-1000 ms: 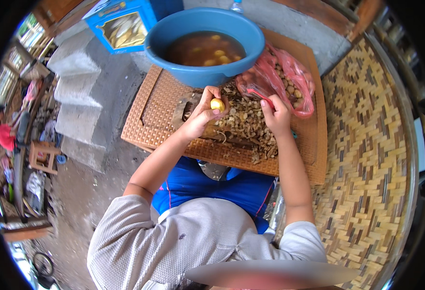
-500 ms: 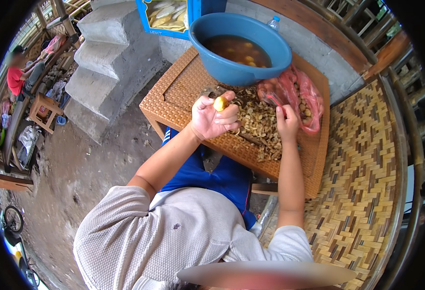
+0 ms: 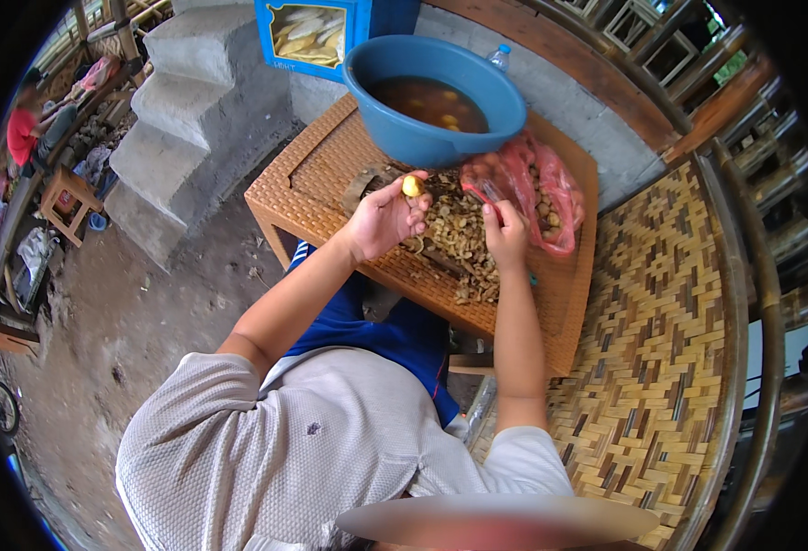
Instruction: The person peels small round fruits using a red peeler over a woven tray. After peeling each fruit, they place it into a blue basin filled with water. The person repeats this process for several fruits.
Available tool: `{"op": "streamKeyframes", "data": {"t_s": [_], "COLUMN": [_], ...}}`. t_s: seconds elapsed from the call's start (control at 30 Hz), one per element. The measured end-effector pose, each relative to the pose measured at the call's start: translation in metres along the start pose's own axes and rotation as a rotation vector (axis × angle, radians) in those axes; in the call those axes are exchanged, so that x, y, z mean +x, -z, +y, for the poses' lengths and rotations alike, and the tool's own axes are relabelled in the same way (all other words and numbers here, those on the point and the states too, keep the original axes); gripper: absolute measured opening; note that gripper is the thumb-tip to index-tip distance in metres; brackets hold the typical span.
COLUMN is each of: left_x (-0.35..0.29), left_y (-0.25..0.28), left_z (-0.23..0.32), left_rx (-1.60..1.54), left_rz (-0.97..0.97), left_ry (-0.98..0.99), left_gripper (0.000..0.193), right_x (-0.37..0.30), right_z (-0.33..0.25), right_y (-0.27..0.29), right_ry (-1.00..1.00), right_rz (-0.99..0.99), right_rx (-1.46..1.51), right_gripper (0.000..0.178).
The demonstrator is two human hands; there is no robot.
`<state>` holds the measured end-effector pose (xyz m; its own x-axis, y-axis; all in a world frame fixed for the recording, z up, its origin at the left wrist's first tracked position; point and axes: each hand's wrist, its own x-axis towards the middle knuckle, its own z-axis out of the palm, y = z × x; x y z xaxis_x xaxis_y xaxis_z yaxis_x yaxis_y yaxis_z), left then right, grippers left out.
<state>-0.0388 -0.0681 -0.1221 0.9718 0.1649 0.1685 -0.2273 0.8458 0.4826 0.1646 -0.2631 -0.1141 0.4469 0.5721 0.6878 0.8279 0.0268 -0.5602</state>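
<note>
My left hand (image 3: pixel 384 223) pinches a small peeled potato (image 3: pixel 412 185), round and yellow, between thumb and fingertips, palm turned up. My right hand (image 3: pixel 508 235) is closed on a small red-handled knife (image 3: pixel 479 192), its blade hard to make out. Beneath and between the hands lies a heap of brownish peelings (image 3: pixel 465 237) on a woven-top brown table (image 3: pixel 307 151). Behind them stands a big blue basin (image 3: pixel 431 147) of brown water, with several yellow pieces in it. Right of the basin, a red plastic bag (image 3: pixel 562 197) holds several small round unpeeled pieces.
A blue display box (image 3: pixel 353 37) and a water bottle (image 3: pixel 499 57) are behind the basin. Concrete steps (image 3: pixel 179 119) rise at the left. To the right is a woven bamboo surface (image 3: pixel 652 349). A person in red (image 3: pixel 22 133) sits far left by a wooden stool (image 3: pixel 68 202).
My left fingers have loosened and spread, and the potato now sits nearer the fingertips. The knife hand has come closer to it. The whole view has shifted slightly.
</note>
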Motion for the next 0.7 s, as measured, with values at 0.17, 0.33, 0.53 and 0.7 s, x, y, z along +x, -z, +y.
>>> {"op": "streamKeyframes", "data": {"t_s": [0.17,0.33,0.53,0.7], "left_x": [0.005,0.011,0.021,0.024], "left_y": [0.007,0.009,0.017,0.022], "left_z": [-0.014,-0.023,-0.037,-0.048], "left_rx": [-0.002,0.097,0.275,0.362], "left_rz": [-0.023,0.012,0.058,0.059], "left_ry": [-0.027,-0.094,-0.093,-0.036], "left_gripper": [0.036,0.039,0.042,0.048], "right_x": [0.000,-0.001,-0.004,-0.007], "right_z": [-0.006,-0.016,-0.030,-0.035], "right_y": [-0.008,-0.013,-0.018,-0.022], "right_ry": [0.014,0.017,-0.013,-0.034], "right_rz": [-0.050,-0.092,-0.140,-0.222], "right_rx": [0.078,0.093,0.136,0.153], "right_gripper": [0.024,0.034,0.035,0.030]}}
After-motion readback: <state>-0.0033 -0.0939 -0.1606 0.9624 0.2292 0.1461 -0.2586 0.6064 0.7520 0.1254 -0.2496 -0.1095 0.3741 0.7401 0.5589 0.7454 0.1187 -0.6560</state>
